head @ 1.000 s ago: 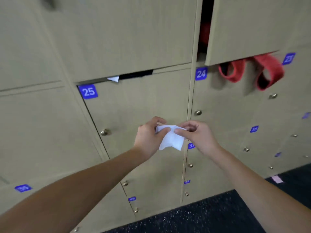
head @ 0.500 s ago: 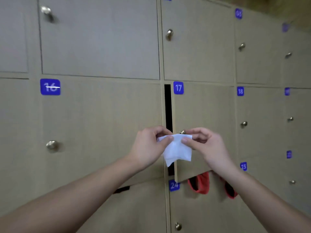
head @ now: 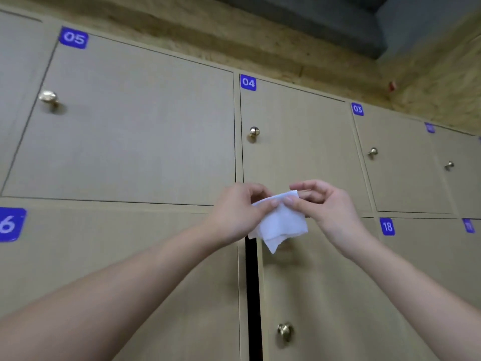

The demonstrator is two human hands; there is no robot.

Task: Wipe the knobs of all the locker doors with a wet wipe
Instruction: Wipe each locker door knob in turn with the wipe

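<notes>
Both hands pinch the wet wipe by its top edge in front of the lockers, left hand and right hand each with a fingertip grip, below the knob on door 04. Held so lightly (most of it dangling), the wipe could slip and drop, or bunch up and skim a knob.

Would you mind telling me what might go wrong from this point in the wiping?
1. The white wet wipe is only pinched at its top edge by the left hand and right hand, so it might slip.
2. The ajar beige door may swing when its brass knob is rubbed.
</notes>
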